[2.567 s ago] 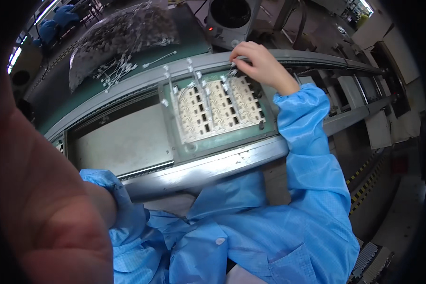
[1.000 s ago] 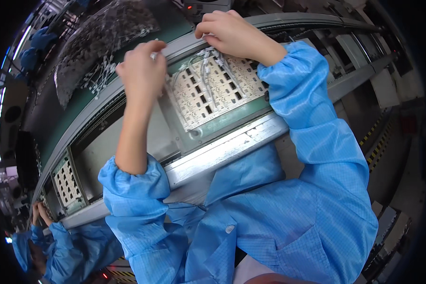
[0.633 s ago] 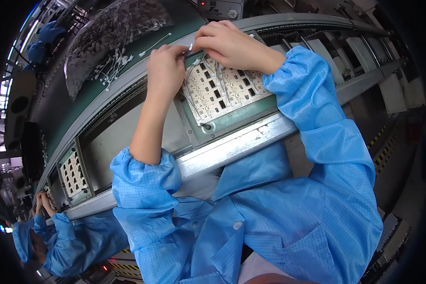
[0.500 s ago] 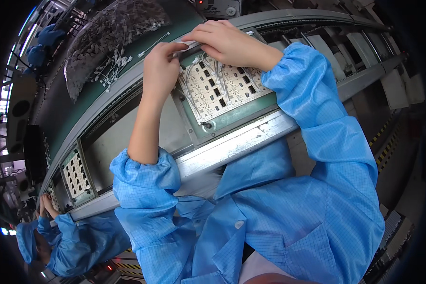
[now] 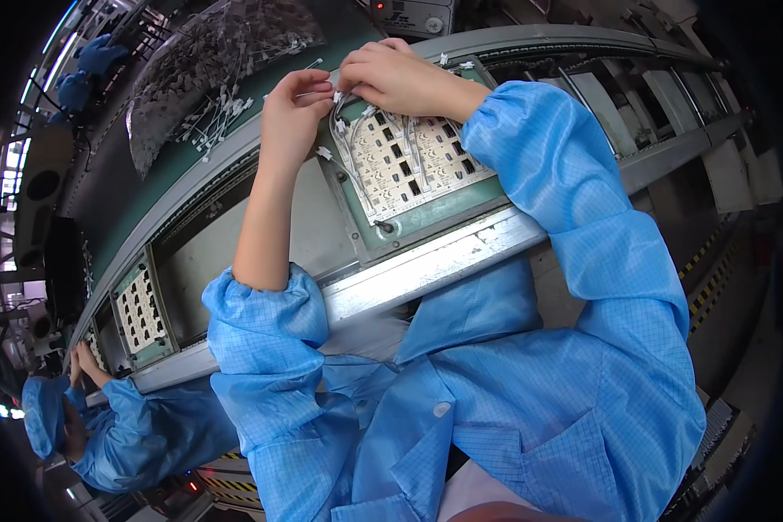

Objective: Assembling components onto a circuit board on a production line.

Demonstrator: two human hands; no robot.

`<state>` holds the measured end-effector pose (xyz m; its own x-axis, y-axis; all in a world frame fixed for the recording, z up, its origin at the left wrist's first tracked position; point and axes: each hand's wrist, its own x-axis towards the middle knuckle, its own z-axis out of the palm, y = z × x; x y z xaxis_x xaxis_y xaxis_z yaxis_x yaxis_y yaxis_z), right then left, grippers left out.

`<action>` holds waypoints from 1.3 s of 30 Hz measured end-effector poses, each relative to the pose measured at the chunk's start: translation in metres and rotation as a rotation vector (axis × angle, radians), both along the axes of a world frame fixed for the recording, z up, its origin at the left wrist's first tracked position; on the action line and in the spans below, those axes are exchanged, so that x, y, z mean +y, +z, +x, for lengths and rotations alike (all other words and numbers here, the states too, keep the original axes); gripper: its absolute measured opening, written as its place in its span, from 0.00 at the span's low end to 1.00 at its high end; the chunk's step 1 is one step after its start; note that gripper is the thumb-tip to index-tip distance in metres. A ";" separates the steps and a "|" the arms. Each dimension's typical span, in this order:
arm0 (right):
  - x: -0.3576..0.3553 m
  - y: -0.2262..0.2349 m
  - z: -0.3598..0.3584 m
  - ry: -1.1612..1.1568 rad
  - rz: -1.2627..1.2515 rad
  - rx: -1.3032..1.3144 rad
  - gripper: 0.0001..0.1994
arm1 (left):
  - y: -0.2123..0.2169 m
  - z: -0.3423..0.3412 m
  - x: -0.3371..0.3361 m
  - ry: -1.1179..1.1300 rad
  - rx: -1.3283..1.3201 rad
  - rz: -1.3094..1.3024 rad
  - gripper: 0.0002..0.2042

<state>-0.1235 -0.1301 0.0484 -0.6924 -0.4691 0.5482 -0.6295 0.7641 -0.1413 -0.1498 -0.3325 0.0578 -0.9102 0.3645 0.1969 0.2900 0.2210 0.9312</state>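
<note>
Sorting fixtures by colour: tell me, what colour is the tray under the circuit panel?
Green tray, seen in the head view.

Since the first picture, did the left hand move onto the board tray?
Yes. The left hand came up from the near side and now pinches a thin white wire at the far left corner of the board tray, beside the right hand.

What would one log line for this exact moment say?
left hand: pinching thin white wire | right hand: fingers on wire ends at panel's far edge | circuit panel: in green tray on conveyor | co-worker: lower left
</note>
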 end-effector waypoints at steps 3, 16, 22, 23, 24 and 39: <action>0.003 0.013 0.010 -0.038 0.161 -0.171 0.08 | 0.007 0.009 0.002 -0.014 0.095 -0.087 0.15; 0.022 0.015 0.023 0.048 0.063 -0.162 0.04 | 0.026 0.016 0.001 -0.066 0.204 -0.406 0.14; 0.023 0.024 0.026 0.002 0.061 -0.065 0.10 | 0.033 0.033 -0.020 -0.320 0.001 -0.162 0.19; 0.020 0.025 0.028 0.001 0.019 -0.049 0.12 | 0.039 0.036 -0.030 -0.317 -0.081 -0.127 0.21; 0.016 0.025 0.029 -0.001 0.023 -0.053 0.12 | 0.041 0.036 -0.039 -0.249 -0.076 -0.057 0.21; -0.001 0.067 0.051 0.160 -0.112 0.027 0.11 | 0.013 0.055 -0.037 -0.129 0.391 -0.466 0.07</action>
